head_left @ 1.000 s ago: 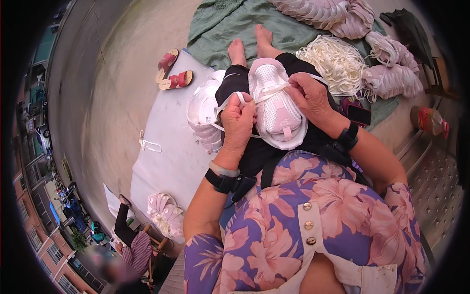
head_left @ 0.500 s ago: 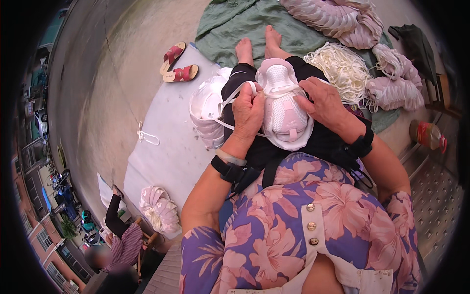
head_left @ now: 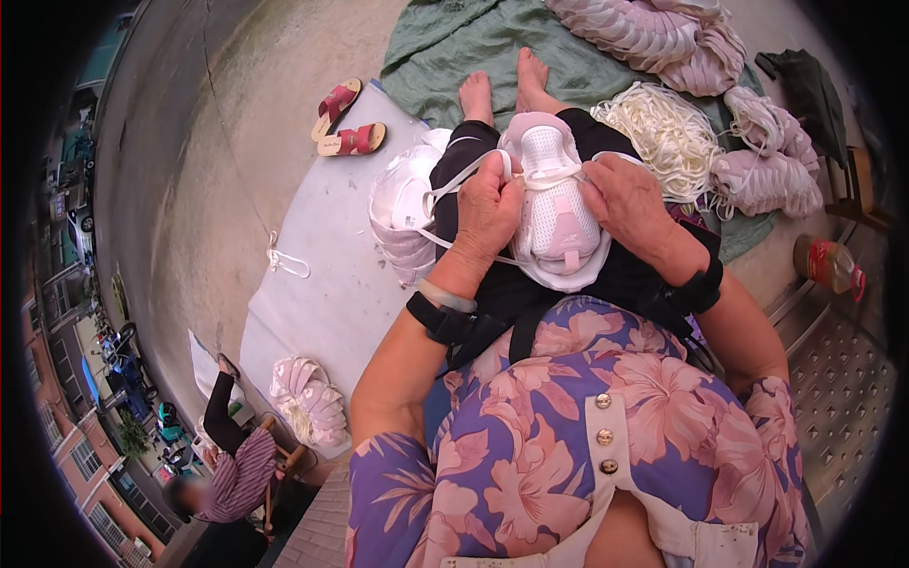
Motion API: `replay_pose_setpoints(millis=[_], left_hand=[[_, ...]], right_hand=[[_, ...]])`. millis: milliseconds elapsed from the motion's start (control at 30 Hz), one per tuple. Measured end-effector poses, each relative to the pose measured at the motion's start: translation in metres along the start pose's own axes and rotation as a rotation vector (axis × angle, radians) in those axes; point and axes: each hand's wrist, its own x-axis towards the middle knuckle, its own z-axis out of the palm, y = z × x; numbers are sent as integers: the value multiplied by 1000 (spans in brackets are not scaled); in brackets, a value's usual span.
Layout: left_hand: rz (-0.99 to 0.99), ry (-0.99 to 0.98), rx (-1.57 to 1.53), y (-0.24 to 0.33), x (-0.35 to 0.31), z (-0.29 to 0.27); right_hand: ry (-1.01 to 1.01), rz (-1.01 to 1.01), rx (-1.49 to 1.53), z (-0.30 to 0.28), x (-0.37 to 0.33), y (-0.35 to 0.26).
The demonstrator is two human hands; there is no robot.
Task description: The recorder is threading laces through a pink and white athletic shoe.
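On my lap lies a pink and white shoe upper of mesh, with a white shoelace running across it. My left hand is closed in a pinch on the lace at the upper's left edge, and a loop of lace trails off to its left. At the right edge, my right hand is closed with thumb and fingers pinched on the lace's other side. Just left of my knee, more white and pink uppers are nested in a stack.
A heap of white laces lies on the green cloth, near bundled pink uppers. Red slippers lie by a pale sheet, which carries another bundle. A bottle stands right. Another person sits lower left.
My left fingers have closed in at the upper's left edge. My right hand has gone from loosely spread fingers to a pinch, and the lace across the upper looks tauter.
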Motion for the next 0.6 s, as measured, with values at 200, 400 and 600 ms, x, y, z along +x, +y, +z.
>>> replay_pose_setpoints(millis=[200, 400, 600], left_hand=[[410, -56, 473, 17, 6, 0], [206, -60, 270, 1, 10, 2], [120, -166, 55, -8, 15, 12]], right_hand=[[-17, -44, -92, 2, -2, 0], [-16, 67, -131, 11, -9, -6], [205, 7, -10, 19, -19, 7]])
